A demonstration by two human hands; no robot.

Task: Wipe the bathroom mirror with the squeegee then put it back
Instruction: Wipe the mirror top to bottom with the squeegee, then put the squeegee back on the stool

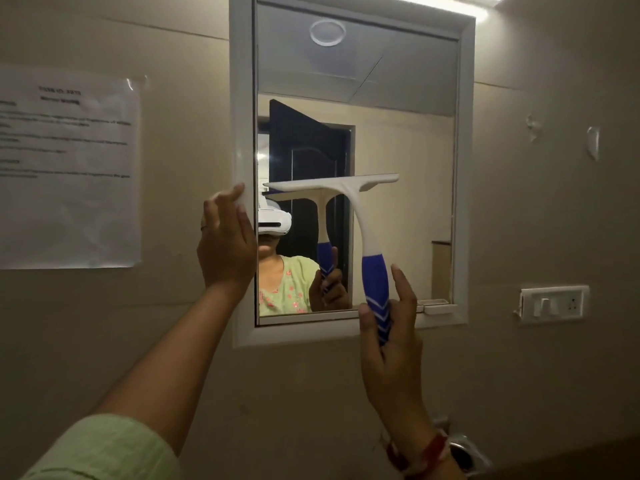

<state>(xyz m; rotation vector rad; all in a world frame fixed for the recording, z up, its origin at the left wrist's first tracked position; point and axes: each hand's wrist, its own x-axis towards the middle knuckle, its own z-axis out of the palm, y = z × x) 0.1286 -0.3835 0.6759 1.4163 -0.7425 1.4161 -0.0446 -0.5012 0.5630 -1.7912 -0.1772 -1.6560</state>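
A white-framed mirror (398,109) hangs on the beige wall ahead. My right hand (391,344) grips the blue handle of the squeegee (367,237), whose white blade lies level against the glass about halfway down, on the left half. My left hand (225,244) rests on the left side of the mirror's white frame (242,98), fingers curled on its edge. The glass reflects the squeegee, a person wearing a headset and a dark door.
A printed sheet (69,168) is stuck to the wall at the left. A white switch and socket plate (552,304) sits to the right of the mirror. A metal fitting (467,455) shows at the bottom right. A small white ledge (438,306) sits at the mirror's lower right corner.
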